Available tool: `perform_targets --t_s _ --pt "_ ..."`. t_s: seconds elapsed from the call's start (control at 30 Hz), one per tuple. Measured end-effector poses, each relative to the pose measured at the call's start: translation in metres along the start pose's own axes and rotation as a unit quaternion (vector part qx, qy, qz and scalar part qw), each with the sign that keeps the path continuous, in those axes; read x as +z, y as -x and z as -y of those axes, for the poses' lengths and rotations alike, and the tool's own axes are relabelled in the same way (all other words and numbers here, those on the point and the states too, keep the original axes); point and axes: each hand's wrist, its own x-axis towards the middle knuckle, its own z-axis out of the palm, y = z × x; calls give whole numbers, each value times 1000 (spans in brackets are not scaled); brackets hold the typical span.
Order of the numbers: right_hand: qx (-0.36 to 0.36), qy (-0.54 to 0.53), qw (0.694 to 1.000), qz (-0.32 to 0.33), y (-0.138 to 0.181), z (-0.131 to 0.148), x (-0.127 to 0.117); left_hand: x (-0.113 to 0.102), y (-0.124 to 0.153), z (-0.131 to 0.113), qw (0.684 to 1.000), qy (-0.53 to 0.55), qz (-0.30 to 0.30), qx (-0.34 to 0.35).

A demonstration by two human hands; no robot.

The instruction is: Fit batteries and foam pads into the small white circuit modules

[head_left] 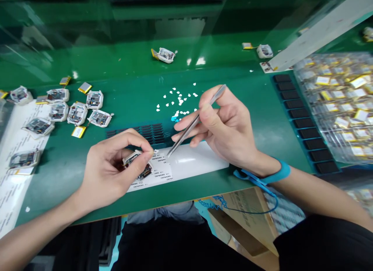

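Left hand (112, 172) pinching small module (136, 166), right hand (224, 127) gripping tweezers (194, 123) — tips down-left

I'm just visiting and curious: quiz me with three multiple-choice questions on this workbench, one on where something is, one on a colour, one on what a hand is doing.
1. Where do the small white scraps lie?
A. On the green table beyond the hands
B. In the cardboard box
C. On the left paper sheet

2. What colour is the wrist strap?
A. Red
B. Blue
C. Yellow

3. What is the right hand doing?
A. Resting flat and empty
B. Holding tweezers
C. Lifting a tray

Answers:
1 A, they dot the green table past the fingers.
2 B, a blue band circles the right wrist.
3 B, the tweezers point down at the label sheet, near the small device in the left hand.
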Motion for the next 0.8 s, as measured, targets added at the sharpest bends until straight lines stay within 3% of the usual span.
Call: perform_targets --t_s 0.5,0.8 --pt "-17 16 1000 4 2 -5 3 4 3 -2 1000 6 17 -13" --pt "-1 16 999 -28 3 0 7 5 4 0 1000 -12 8 -15"
